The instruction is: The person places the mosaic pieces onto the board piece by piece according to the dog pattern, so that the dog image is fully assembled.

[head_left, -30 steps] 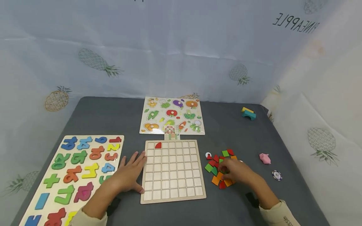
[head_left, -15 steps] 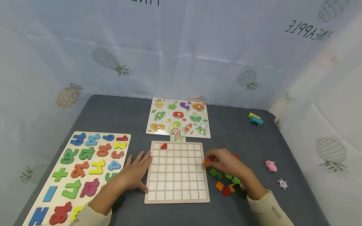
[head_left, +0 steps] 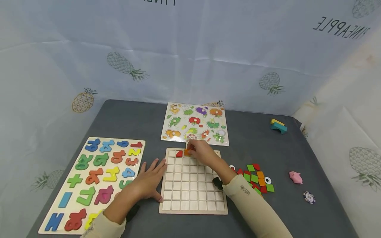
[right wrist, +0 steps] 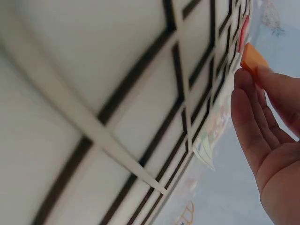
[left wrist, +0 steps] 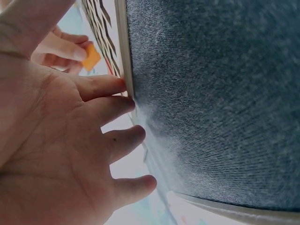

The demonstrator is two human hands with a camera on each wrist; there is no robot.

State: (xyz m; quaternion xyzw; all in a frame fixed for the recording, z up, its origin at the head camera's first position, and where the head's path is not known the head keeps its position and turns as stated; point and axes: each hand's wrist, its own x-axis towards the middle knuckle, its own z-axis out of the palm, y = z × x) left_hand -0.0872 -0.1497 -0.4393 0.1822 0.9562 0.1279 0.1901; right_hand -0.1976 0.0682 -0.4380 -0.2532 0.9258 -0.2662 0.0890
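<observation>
An orange square tile (head_left: 187, 152) is pinched between thumb and fingers of my right hand (head_left: 202, 152), over the top row of the wooden grid board (head_left: 193, 212). In the right wrist view the orange tile (right wrist: 253, 59) is tilted above the grid. A red quarter-round tile (head_left: 179, 153) lies in a top-row cell just left of it. My left hand (head_left: 148, 180) rests at the board's left edge with fingers spread. The left wrist view has those fingertips (left wrist: 123, 86) touching the board's side. A small pattern card (head_left: 192, 136) behind the board is partly hidden by my right hand.
Loose red, green and orange tiles (head_left: 254, 178) lie right of the board, partly behind my forearm. A number puzzle (head_left: 66, 180) stands left, a vegetable puzzle (head_left: 181, 114) behind. Farther right are a pink pig (head_left: 295, 177), a poker chip (head_left: 309, 197) and teal and yellow blocks (head_left: 278, 127).
My right hand has picked an orange tile from the loose pile and carried it left and away to the board's top row. My left hand stays at the board's edge.
</observation>
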